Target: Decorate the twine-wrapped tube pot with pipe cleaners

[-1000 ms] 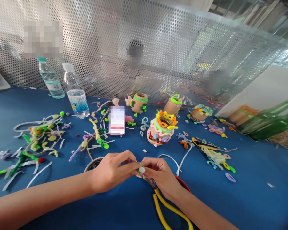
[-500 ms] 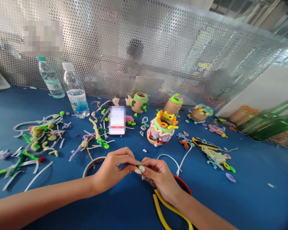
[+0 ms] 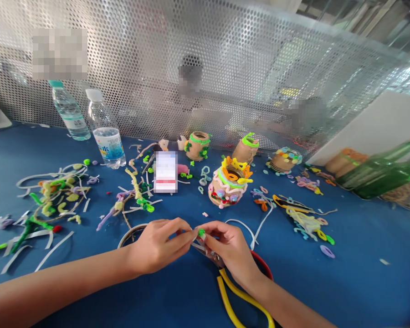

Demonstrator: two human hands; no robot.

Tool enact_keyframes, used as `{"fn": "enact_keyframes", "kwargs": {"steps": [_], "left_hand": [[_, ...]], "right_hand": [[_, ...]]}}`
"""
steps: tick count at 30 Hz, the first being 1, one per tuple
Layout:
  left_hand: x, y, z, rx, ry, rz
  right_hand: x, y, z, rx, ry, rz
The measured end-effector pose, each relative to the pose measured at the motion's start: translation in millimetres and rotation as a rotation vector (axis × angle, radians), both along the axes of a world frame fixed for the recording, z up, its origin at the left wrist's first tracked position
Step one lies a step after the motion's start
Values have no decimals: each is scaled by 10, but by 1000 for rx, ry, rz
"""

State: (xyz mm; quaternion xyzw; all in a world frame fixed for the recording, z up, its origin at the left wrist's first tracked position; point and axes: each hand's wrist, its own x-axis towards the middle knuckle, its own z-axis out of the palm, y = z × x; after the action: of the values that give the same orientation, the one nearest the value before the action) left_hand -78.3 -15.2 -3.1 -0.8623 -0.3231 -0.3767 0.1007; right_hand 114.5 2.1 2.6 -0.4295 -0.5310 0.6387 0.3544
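Note:
My right hand (image 3: 227, 243) pinches a small green piece of pipe cleaner (image 3: 201, 233) between thumb and fingertips. Close against it, the fingers of my left hand (image 3: 167, 241) are pressed together; something thin and pale shows at their tips, too small to name. Under my right hand lies a pair of scissors with yellow handles (image 3: 229, 310), blades partly hidden by the fingers. A roll of tape (image 3: 125, 238) lies behind my left wrist. Part of a red ring-shaped thing (image 3: 262, 264) shows beside my right wrist.
Ahead stands a decorated jar (image 3: 227, 189), with several twine-wrapped jars (image 3: 198, 148) behind. A phone (image 3: 166, 175), water bottles (image 3: 109, 146) and green glass bottles (image 3: 379, 175) stand or lie around. Pipe-cleaner scraps (image 3: 51, 200) and white strips (image 3: 54, 250) litter the left. A perforated metal panel (image 3: 140, 91) borders the back.
My left fingertips have drawn slightly away from the green piece, which now shows more clearly in my right fingers. More of the scissors' blades and pivot is visible.

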Motion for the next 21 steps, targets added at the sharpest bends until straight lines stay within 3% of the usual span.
{"fn": "enact_keyframes", "kwargs": {"steps": [4,8,17,21], "left_hand": [[-5,-7,15,41,48,40],[18,-5,4,-27,11,72],[118,12,-51,-474,-390,85],[144,7,-31,-595,-491,88]], "right_hand": [[-4,6,0,-21,-20,-13],[-11,7,15,1,-59,-27],[0,9,23,285,-205,-61],[7,18,20,363,-227,-69]]}}
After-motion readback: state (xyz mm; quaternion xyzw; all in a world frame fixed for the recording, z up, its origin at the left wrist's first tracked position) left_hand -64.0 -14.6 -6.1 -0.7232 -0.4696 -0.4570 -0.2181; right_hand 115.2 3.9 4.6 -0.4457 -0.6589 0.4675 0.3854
